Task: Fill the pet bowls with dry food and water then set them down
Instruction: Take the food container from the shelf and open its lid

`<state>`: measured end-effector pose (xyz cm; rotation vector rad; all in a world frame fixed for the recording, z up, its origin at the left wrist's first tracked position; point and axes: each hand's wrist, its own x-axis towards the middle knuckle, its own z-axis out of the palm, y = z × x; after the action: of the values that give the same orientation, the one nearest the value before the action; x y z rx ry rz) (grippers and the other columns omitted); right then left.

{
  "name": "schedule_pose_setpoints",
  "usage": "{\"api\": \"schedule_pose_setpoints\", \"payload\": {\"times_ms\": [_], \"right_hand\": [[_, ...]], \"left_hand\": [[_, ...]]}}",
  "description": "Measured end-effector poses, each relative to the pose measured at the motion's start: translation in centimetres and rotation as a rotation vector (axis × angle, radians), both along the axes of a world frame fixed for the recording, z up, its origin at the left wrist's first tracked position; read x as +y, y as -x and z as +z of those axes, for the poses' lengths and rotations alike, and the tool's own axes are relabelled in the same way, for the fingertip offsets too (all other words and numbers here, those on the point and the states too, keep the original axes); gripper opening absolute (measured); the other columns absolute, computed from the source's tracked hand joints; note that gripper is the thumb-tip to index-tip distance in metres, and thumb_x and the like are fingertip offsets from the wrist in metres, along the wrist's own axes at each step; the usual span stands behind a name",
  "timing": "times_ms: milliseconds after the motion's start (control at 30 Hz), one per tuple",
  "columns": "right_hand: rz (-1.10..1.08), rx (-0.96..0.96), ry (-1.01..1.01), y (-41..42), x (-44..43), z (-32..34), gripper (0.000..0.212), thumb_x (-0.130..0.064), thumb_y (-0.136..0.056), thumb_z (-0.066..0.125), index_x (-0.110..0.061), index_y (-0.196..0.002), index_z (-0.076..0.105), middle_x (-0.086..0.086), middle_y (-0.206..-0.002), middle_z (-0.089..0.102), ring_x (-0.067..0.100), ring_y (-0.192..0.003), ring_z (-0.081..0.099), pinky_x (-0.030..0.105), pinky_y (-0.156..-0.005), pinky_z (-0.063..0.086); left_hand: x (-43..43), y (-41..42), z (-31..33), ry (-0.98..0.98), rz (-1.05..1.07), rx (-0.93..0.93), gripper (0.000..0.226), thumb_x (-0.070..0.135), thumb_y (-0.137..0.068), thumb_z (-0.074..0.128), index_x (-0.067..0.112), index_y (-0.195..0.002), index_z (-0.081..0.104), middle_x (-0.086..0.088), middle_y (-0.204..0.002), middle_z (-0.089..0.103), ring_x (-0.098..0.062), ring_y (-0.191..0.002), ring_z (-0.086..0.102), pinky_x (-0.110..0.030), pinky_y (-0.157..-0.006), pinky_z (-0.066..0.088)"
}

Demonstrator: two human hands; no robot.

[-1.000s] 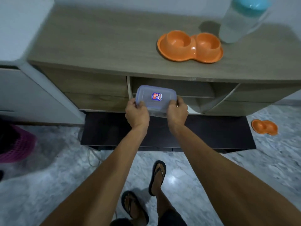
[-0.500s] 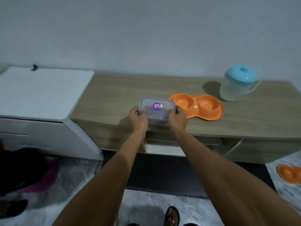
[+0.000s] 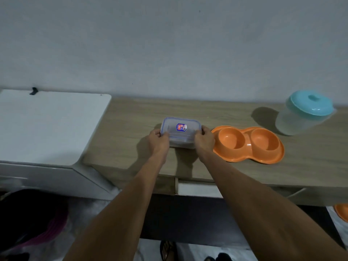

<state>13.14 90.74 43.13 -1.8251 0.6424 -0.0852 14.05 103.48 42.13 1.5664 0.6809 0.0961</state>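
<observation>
- Two bare hands are in view, and both hold one thing: a clear plastic container [image 3: 180, 133] with a blue-edged lid and one small sticker on top.
- The left hand [image 3: 159, 142] grips the container's left short end, with fingers curled around the side and the thumb at the lid's edge.
- The right hand [image 3: 204, 140] clamps the opposite short end in the same way.
- The container sits level over the top of the wooden sideboard [image 3: 130, 127], about midway between the front edge and the wall. Whether its base touches the wood cannot be told. Its lid is on, and its contents cannot be made out through the cloudy sides.
- One orange double bowl [image 3: 227, 155] lies flat on the sideboard just to the right of the right hand. It has two round wells side by side, and both look bare inside.
- One translucent pitcher [image 3: 301, 121] with a teal lid stands upright behind and to the right of the double bowl, apart from it. Its fill level is unclear.
- A second orange bowl [image 3: 343, 211] shows only in part at the right edge, down at floor level.
- One white cabinet [image 3: 47, 125] adjoins the sideboard's left end, with one small dark object [image 3: 33, 90] at its back edge.
- One pink basket [image 3: 53, 227] stands on the floor at lower left.
- One sandalled foot [image 3: 167, 251] shows at the bottom edge, below the arms.
</observation>
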Motion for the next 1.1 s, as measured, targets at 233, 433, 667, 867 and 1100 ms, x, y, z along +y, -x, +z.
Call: {"api": "schedule_pose_setpoints", "payload": {"times_ms": [233, 433, 667, 867, 1100], "right_hand": [[-0.052, 0.014, 0.000, -1.4, 1.1, -1.0, 0.036, -0.014, -0.093, 0.045, -0.015, -0.124, 0.064, 0.009, -0.121, 0.067, 0.031, -0.113, 0.059, 0.031, -0.089, 0.042], [-0.067, 0.065, 0.094, -2.8, -0.3, -1.0, 0.033, -0.020, -0.098, 0.040, -0.007, -0.116, 0.064, 0.018, -0.120, 0.065, 0.035, -0.110, 0.057, 0.032, -0.082, 0.037], [-0.088, 0.139, 0.196, -6.4, -1.2, -2.1, 0.044, -0.024, -0.101, 0.033, 0.006, -0.115, 0.062, 0.029, -0.124, 0.061, 0.043, -0.116, 0.054, 0.041, -0.095, 0.040], [-0.075, 0.157, 0.183, -6.8, -0.8, -3.3, 0.051, -0.033, -0.102, 0.029, 0.005, -0.119, 0.058, 0.029, -0.126, 0.059, 0.042, -0.118, 0.053, 0.042, -0.096, 0.039], [-0.075, 0.161, 0.177, -7.1, -0.9, -3.6, 0.053, -0.038, -0.101, 0.031, 0.003, -0.118, 0.059, 0.027, -0.124, 0.061, 0.042, -0.115, 0.054, 0.040, -0.095, 0.039]], "left_hand": [[1.1, -1.3, -0.9, 0.015, -0.050, 0.051, 0.020, 0.003, -0.084, 0.062, 0.006, -0.104, 0.062, -0.019, -0.104, 0.071, -0.023, -0.080, 0.062, -0.035, -0.074, 0.051], [1.6, -1.6, 0.1, -0.097, -0.101, 0.099, 0.023, 0.022, -0.088, 0.061, 0.007, -0.107, 0.061, -0.008, -0.101, 0.067, -0.026, -0.088, 0.064, -0.029, -0.070, 0.053], [1.0, -6.4, 1.0, -0.370, -0.227, 0.274, 0.057, 0.040, -0.103, 0.028, -0.001, -0.131, 0.056, -0.021, -0.133, 0.057, -0.035, -0.118, 0.054, -0.036, -0.090, 0.040], [0.8, -7.5, -1.8, -0.650, -0.263, 0.290, 0.075, 0.063, -0.092, 0.019, 0.011, -0.118, 0.065, -0.020, -0.119, 0.066, -0.040, -0.113, 0.060, -0.045, -0.099, 0.045], [0.4, -6.9, 0.1, -0.510, -0.264, 0.267, 0.062, 0.053, -0.100, 0.031, 0.007, -0.131, 0.059, -0.019, -0.136, 0.057, -0.036, -0.126, 0.052, -0.037, -0.100, 0.038]]}}
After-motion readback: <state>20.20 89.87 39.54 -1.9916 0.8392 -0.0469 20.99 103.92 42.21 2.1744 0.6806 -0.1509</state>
